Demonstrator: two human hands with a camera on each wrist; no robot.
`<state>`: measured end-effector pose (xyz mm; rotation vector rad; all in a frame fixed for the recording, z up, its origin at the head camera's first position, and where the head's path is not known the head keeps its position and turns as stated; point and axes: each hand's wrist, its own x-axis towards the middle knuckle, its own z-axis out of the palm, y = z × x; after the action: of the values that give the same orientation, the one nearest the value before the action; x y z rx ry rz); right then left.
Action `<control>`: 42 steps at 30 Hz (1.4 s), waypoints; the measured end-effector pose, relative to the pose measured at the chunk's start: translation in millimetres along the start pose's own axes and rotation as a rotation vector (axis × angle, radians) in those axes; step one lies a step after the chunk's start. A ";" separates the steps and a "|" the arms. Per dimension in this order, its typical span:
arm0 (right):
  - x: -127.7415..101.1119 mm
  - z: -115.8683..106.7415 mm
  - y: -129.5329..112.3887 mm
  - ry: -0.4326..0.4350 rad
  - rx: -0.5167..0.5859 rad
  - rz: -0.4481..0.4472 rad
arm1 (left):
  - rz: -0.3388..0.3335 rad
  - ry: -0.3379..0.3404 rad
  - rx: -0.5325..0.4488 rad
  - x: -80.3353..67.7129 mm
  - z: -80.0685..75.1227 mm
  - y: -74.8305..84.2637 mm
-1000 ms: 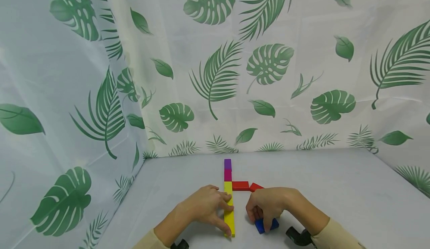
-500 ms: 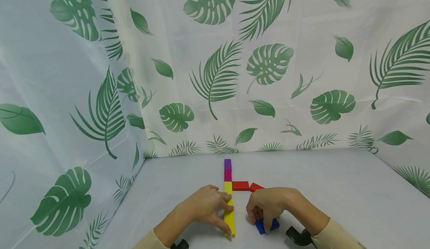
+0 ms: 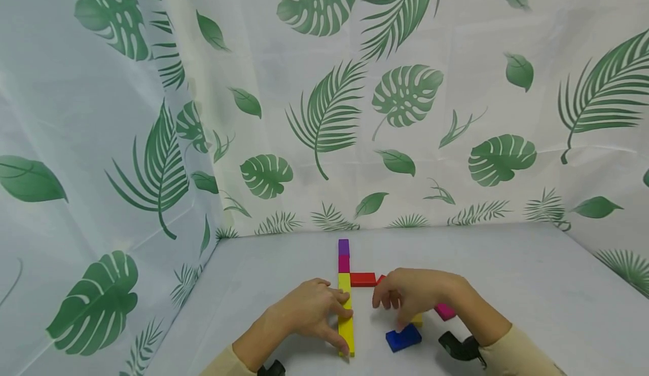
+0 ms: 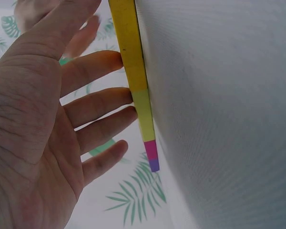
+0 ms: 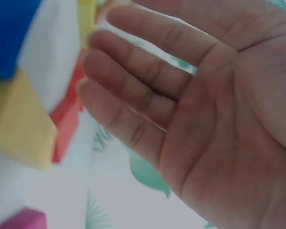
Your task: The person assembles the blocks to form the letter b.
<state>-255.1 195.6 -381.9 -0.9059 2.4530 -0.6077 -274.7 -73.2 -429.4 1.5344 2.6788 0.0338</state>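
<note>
While I watch through the head view, the desk (image 3: 507,263) fills the lower part of the frame, a pale grey surface backed by a white curtain (image 3: 324,111) printed with green leaves.

At lower centre left, the left hand (image 3: 309,313) lies flat on the desk, fingers nearly straight and spread. Its fingertips (image 4: 115,58) touch the left side of a long yellow bar (image 3: 346,315), pressing against it without curling around it. The left wrist view confirms this: an open palm with four fingers resting on the bar's edge.

That yellow bar runs straight up the frame from the lower centre. A magenta block (image 3: 343,264) sits at its far end, touching it, and a purple block (image 3: 343,247) caps the line beyond that. Just to the right of the bar's upper end, a red block (image 3: 363,279) lies crosswise, touching the bar.

Further right, the right hand (image 3: 412,296) hovers above the desk, fingers loosely bent and pointing down, holding nothing. In the right wrist view its palm is open with the fingers only slightly curved. One fingertip is at or just above the upper edge of a blue block (image 3: 403,337) lying flat on the desk; I cannot tell whether it touches. A small yellow block (image 3: 417,319) shows just behind that, partly hidden by the hand, and a pink block (image 3: 445,312) lies just right of it, under the wrist.
</note>
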 end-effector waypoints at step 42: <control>-32.0 -31.7 82.6 0.133 0.147 0.191 | 0.006 0.001 -0.021 0.2 0.7 -2.4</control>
<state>-290.7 282.0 -393.0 -0.5832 2.5339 -0.7890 -276.8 -74.2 -430.2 1.5372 2.6661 0.0627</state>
